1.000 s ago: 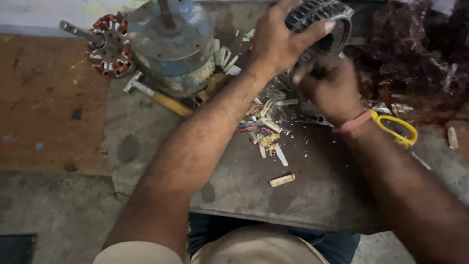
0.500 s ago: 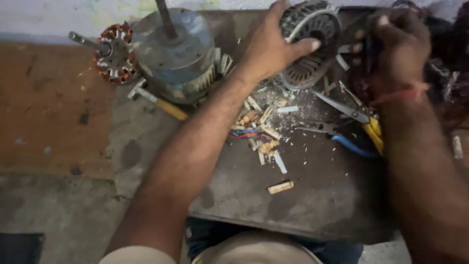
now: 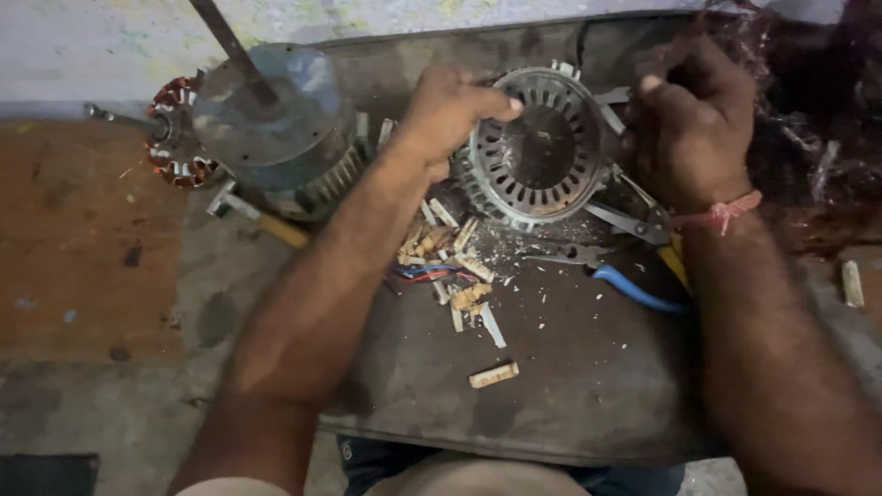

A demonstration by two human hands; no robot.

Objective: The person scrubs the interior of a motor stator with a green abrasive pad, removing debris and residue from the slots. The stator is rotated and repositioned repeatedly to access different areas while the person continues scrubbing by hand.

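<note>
Left hand [image 3: 450, 115] is gripping the left rim of the stator core [image 3: 537, 147], fingers curled over the edge and thumb lying across the top toward the bore, seemingly to be bracing the ring so it is not turning or sliding on the worktop [image 3: 570, 386]. The core is sitting toward the back middle of the dark worktop, tilted slightly so its open face is looking up at the camera. Right hand [image 3: 689, 119] is hovering at the core's right edge, fingers bunched into a loose fist; whether it is pinching something small is impossible to tell, as the fingertips are blurred and in shadow. The core is showing as a grey laminated metal ring with a row of narrow slots running around the inside and a dark, empty bore; no copper windings are showing in the slots. Pliers [image 3: 643, 225] with yellow handles and a blue-handled tool [image 3: 634, 289] are lying just beside the core under the right wrist, close enough to be snatched up. Scraps of tan insulation [image 3: 459, 266] and short coloured wires [image 3: 427, 273] are littering the worktop in front of the core. A motor housing [image 3: 276, 119] with a shaft is standing to the left, and a copper-wound stator [image 3: 175, 133] beyond it.
</note>
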